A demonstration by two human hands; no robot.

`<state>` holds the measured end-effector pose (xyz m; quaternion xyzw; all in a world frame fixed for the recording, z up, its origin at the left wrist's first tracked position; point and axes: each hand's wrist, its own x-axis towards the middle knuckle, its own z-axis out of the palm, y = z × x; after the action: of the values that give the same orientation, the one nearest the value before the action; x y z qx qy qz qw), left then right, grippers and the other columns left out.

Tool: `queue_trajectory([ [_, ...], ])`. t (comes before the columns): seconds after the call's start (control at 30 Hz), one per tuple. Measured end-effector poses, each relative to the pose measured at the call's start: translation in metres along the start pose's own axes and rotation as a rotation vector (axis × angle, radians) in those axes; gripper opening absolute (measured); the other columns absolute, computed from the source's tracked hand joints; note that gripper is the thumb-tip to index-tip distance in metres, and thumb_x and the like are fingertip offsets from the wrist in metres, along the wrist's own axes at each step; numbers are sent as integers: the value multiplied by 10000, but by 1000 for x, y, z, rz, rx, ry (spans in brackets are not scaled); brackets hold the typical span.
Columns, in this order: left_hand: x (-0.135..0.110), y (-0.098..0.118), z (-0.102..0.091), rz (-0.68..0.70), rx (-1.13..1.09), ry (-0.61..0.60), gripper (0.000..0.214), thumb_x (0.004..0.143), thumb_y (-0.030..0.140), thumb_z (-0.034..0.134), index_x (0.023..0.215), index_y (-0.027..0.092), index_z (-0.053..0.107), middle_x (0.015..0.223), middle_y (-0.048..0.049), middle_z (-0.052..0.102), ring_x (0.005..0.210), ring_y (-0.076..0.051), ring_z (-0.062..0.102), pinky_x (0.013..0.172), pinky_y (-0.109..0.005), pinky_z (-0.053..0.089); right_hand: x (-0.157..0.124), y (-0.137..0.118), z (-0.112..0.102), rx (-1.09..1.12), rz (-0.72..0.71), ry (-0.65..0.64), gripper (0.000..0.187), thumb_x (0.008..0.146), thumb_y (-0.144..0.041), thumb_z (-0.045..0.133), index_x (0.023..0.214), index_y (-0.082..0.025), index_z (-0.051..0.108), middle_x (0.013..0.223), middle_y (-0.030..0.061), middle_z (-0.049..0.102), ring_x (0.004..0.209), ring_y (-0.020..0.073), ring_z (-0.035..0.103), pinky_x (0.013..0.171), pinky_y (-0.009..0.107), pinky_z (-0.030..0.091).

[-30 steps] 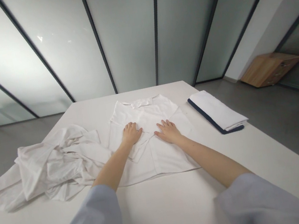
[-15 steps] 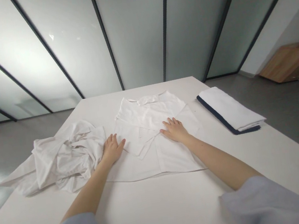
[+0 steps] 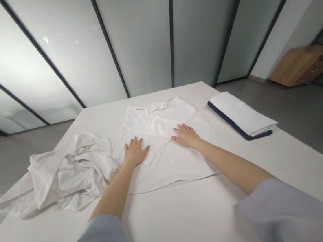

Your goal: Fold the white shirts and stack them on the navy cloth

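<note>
Head camera, and from where I stand a white shirt [image 3: 169,157] lies spread on the table [image 3: 180,217], collar [image 3: 155,106] toward twelve o'clock, hem [image 3: 175,184] toward six, with what look like its sleeves [image 3: 156,155] folded across the front. Taking that shirt as the clock's middle, the left hand [image 3: 135,152] lies on it at nine and the right hand [image 3: 187,136] at about two; both are open, palms down, gripping nothing. The step looks like smoothing: I'd use light, even pressure, work outward from the middle, and press the folded layers flat rather than drag them. The left forearm [image 3: 111,193] passes close to a crumpled white garment [image 3: 74,172] farther out at nine, so it should avoid catching that. Folded white cloth [image 3: 241,114] rests on navy cloth [image 3: 228,121] at three. For containers, I make out only a wooden cabinet [image 3: 291,66] on the floor at two; its contents cannot be seen.
</note>
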<state>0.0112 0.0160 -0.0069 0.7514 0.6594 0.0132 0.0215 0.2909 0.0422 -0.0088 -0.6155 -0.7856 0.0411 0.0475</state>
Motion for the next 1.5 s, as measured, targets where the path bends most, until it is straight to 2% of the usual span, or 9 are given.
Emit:
queue_trajectory([
  [0.23,16,3,-6,0,3,-31,696,918,600,270,1478,189,314,1569,-143,221,1438,-325,201,1130,-538,195,17,0,-5,-35,0,19,624,933,-574,343,1427,-201,424,1512,141,352,1378,335,300,1084,462,246],
  [0.4,16,4,-7,-12,-14,31,670,915,592,313,1440,182,376,1543,-147,296,1421,-305,259,1126,-508,231,4,7,-11,-77,11,85,558,932,-536,376,1342,-181,504,1424,157,458,1307,320,396,1059,458,273],
  [0.67,-6,9,-5,-12,-49,105,496,935,437,371,1356,194,470,1474,-142,417,1369,-284,358,1098,-520,290,-36,52,-1,-11,220,134,446,920,-341,397,1315,-186,532,1395,138,492,1291,291,423,1015,423,338],
  [0.8,-9,1,-2,68,-123,148,475,902,406,460,1325,196,508,1441,-113,464,1335,-234,412,1106,-389,323,-37,54,0,33,256,163,467,875,-377,451,1291,-197,566,1337,130,542,1224,309,475,974,422,371],
  [0.93,-9,-4,-1,82,-146,138,454,895,388,470,1298,192,537,1413,-102,497,1311,-228,443,1100,-372,337,-34,54,-6,61,381,210,503,843,-360,485,1303,-168,554,1237,162,607,1119,327,541,937,449,391],
  [1.07,-8,-3,-2,73,-148,135,455,892,388,473,1293,186,544,1406,-102,504,1307,-228,447,1103,-370,335,-34,64,-10,285,448,227,541,808,-338,535,1313,-144,538,1174,146,652,1072,291,587,929,400,424],
  [1.2,-8,-2,-3,72,-147,138,441,888,390,474,1279,203,556,1406,-93,506,1305,-228,450,1101,-373,340,-33,70,-11,644,347,308,511,771,-258,535,1272,-163,564,1230,106,633,1104,241,580,926,356,453],
  [1.33,-8,-2,-2,73,-156,147,444,885,387,481,1281,199,555,1405,-93,506,1303,-229,452,1101,-368,340,-31,67,-18,1057,302,235,502,795,-204,483,1291,-168,549,1135,98,678,985,227,642,810,356,525],
  [1.5,-8,-2,-2,70,-167,141,455,885,394,487,1288,193,550,1407,-100,503,1300,-237,454,1098,-378,340,-33,71,-24,1066,327,154,375,787,-189,473,1109,-145,661,928,97,716,817,214,665,681,311,532],
])
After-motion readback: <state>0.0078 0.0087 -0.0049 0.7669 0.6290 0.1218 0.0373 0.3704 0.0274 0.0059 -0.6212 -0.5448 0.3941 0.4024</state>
